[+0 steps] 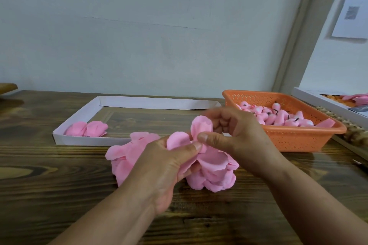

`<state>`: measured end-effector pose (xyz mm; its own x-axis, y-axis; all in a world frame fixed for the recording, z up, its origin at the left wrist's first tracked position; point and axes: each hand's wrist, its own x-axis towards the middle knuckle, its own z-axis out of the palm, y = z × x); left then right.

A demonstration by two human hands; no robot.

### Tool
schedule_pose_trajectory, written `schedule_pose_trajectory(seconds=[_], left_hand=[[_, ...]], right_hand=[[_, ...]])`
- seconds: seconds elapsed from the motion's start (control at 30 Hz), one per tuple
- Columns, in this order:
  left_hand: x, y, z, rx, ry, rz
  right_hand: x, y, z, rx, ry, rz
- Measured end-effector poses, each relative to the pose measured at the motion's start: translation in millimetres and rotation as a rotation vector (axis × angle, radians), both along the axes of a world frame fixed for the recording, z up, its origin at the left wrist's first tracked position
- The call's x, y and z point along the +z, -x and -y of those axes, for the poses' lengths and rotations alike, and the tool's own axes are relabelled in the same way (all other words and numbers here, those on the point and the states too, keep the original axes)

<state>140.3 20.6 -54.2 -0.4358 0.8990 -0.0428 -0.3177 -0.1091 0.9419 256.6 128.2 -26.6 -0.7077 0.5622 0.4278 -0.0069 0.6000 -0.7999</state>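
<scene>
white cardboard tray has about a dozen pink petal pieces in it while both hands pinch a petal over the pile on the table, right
Not a dozen: the head view shows only two pink petal pieces in the white cardboard tray. The rest stands: left hand and right hand pinch a petal over the pile on the table.

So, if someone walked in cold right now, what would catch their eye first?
First, the pink petals pinched between the left hand and right hand at the middle of the wooden table, above a loose heap of more petals. Next come the orange basket of pink buds at the right, and the white box at the left with two pink flowers in its near corner.
</scene>
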Motion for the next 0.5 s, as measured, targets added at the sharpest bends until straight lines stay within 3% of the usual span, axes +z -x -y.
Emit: schedule_pose_trajectory(seconds=[0.13,0.33,0.5], left_hand=[[1.7,-0.5,1.0,0.009,0.022,-0.036],[1.3,-0.1,1.1,0.025,0.038,-0.034],[-2.9,-0.8,0.7,0.035,0.019,0.002]], right_hand=[[3.0,-3.6,-1.3,0.031,-0.060,0.046],[2.7,-7.4,-4.1,0.183,0.110,-0.004],[-4.5,-5.6,-2.4,0.116,0.155,-0.021]])
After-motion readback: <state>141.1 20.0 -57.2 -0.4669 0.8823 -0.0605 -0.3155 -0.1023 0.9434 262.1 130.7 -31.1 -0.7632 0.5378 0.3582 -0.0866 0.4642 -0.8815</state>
